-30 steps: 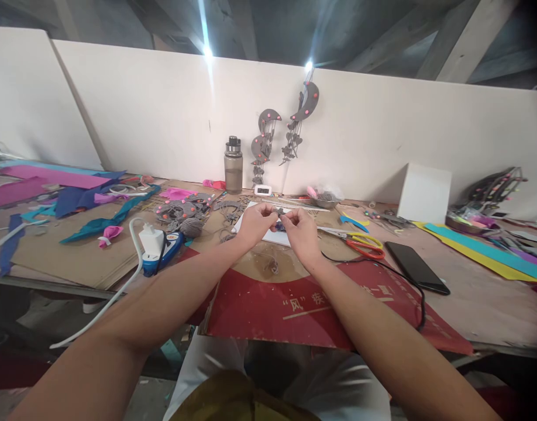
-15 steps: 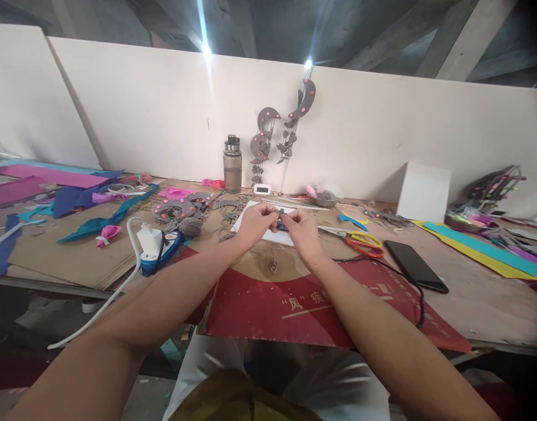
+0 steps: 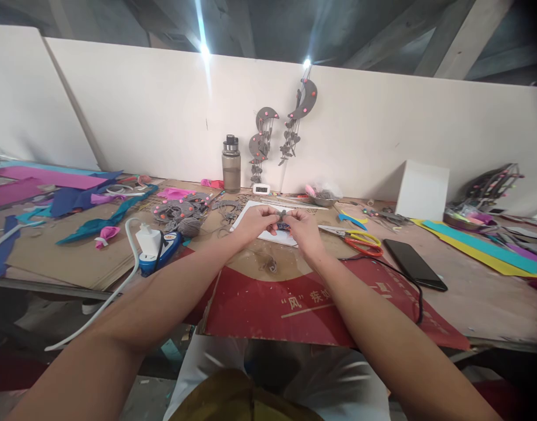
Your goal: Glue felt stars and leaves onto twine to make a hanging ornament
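Observation:
My left hand and my right hand meet above a white sheet in the middle of the table. Their fingertips pinch a small grey felt piece from both sides; its exact shape is too small to make out. Something dark blue on the sheet shows partly between and under my hands. Loose grey yarn lies on the cardboard nearer to me. Scissors with red and yellow handles rest right of my right hand.
A blue power strip with a white plug and cable lies left of my arm. To the right is a black phone beside a black cable. A bottle stands by the white wall, where grey moon-shaped hangings hang.
Both hands stay together over the sheet. The grey piece shows a little more between my fingertips, and the view has shifted slightly.

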